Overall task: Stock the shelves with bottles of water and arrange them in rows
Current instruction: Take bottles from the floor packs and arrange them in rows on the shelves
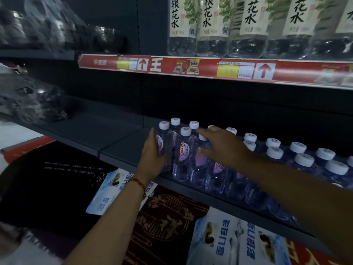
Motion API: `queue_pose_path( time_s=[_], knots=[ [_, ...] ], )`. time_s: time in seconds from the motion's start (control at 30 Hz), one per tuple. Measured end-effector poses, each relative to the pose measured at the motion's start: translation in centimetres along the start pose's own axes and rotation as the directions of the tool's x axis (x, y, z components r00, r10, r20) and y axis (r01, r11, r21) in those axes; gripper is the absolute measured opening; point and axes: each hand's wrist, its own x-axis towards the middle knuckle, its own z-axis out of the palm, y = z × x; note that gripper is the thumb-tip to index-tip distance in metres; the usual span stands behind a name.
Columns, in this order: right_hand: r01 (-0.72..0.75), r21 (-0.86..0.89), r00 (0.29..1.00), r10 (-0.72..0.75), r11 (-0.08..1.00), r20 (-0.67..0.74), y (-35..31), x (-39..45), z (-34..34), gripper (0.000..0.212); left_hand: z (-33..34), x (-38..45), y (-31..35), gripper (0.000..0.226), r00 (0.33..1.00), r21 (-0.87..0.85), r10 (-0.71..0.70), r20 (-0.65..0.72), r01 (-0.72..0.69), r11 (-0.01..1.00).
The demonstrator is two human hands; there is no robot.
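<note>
Clear-plastic water bottles on dark shelf | step: squaring rows | left hand flat against endmost bottle, fingers straight | right hand spread over caps, gripping nothing | next: press leftmost bottles flush.

Two bare forearms in view, no sleeves on either one. The left hand has a thin red string bracelet looped round the wrist just behind it, slightly bunched at the outer edge. The right hand wears nothing, no ring, no watch, and the wrist behind it is plain too.
</note>
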Motion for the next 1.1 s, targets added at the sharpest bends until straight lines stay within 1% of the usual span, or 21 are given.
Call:
queue_pose_path(
  time_s=[0.07,0.1,0.13,0.2,0.3,0.37,0.43,0.53,0.63,0.73,0.77,0.8,0.87,0.9,0.93,0.97,1.03,1.07,1.1],
  knots=[
    [-0.005,-0.006,1.0,0.005,1.0,0.009,-0.1,0.2,0.1,0.059,0.5,-0.2,-1.2,0.08,0.996,-0.069,-0.019,0.086,0.025,0.997],
    [-0.003,-0.005,1.0,0.003,1.0,0.014,-0.3,0.2,0.1,0.059,0.6,-0.3,-1.5,0.08,0.994,-0.055,-0.043,0.099,0.048,0.997],
    [-0.002,-0.004,1.0,0.002,1.0,0.018,-0.3,0.3,0.2,0.058,0.9,-0.5,-1.7,0.08,0.992,-0.061,-0.075,0.097,0.081,0.995],
    [-0.006,-0.006,1.0,0.006,1.0,0.021,-0.4,0.3,0.2,0.058,1.2,-0.7,-1.9,0.073,0.99,-0.034,-0.135,0.043,0.136,0.99],
    [-0.009,-0.019,1.0,0.009,1.0,0.02,-0.3,0.2,-0.1,0.061,1.0,-0.9,-2.0,0.07,0.986,-0.005,-0.168,0.011,0.168,0.986],
    [-0.008,-0.035,1.0,0.009,0.999,0.022,-0.1,0.1,-0.1,0.063,1.0,-1.4,-2.1,0.069,0.989,0.024,-0.149,0.008,0.149,0.989],
    [-0.018,-0.047,0.999,0.02,0.999,0.03,0.0,0.2,0.1,0.065,0.9,-2.0,-1.6,0.068,0.993,0.018,-0.117,0.0,0.117,0.993],
    [-0.018,-0.057,0.999,0.019,0.998,0.032,0.0,0.3,0.2,0.065,0.9,-2.0,-1.8,0.068,0.993,0.012,-0.118,0.009,0.117,0.993],
    [-0.019,-0.06,0.999,0.021,0.998,0.032,-0.3,0.2,0.1,0.065,0.9,-1.9,-1.8,0.072,0.992,0.01,-0.123,0.039,0.123,0.992],
    [-0.027,-0.069,0.998,0.03,0.997,0.046,-0.4,0.2,0.0,0.065,0.8,-1.4,-1.1,0.075,0.988,0.031,-0.105,0.109,0.102,0.994],
    [-0.028,-0.07,0.998,0.031,0.997,0.05,-0.5,0.2,0.0,0.065,0.7,-1.3,-0.7,0.076,0.989,0.036,-0.099,0.112,0.095,0.995],
    [-0.028,-0.065,0.998,0.032,0.998,0.055,-0.5,0.2,-0.1,0.066,0.7,-1.2,0.0,0.08,0.992,0.057,-0.095,0.087,0.09,0.994],
    [-0.018,-0.052,0.997,0.022,0.999,0.077,-0.5,0.3,-0.3,0.067,0.8,-0.8,1.5,0.095,0.999,0.222,-0.039,-0.02,0.042,0.974],
    [-0.013,-0.036,0.996,0.016,0.999,0.092,-0.4,0.3,-0.4,0.068,1.0,-0.7,2.5,0.098,0.997,0.325,0.007,-0.072,0.016,0.946],
    [-0.005,-0.002,0.996,0.005,1.0,0.095,-0.4,0.3,-0.6,0.068,1.2,-0.6,3.6,0.097,0.991,0.42,0.084,-0.101,-0.035,0.907],
    [0.005,0.053,0.997,-0.009,0.999,0.078,-0.4,0.3,-0.9,0.068,1.5,-0.5,4.6,0.093,0.979,0.49,0.183,-0.089,-0.117,0.864],
    [0.03,0.145,0.999,-0.028,0.989,-0.021,-0.5,0.0,-1.6,0.061,2.4,-0.2,6.8,0.079,0.941,0.555,0.338,0.01,-0.287,0.781],
    [0.04,0.145,0.996,-0.028,0.989,-0.082,-0.5,-0.1,-2.0,0.054,3.0,0.0,7.3,0.075,0.923,0.575,0.376,0.077,-0.349,0.739],
    [0.032,0.114,0.992,-0.018,0.993,-0.123,-0.6,-0.3,-2.5,0.048,3.5,0.2,7.8,0.074,0.912,0.59,0.385,0.142,-0.39,0.707]
  ],
)
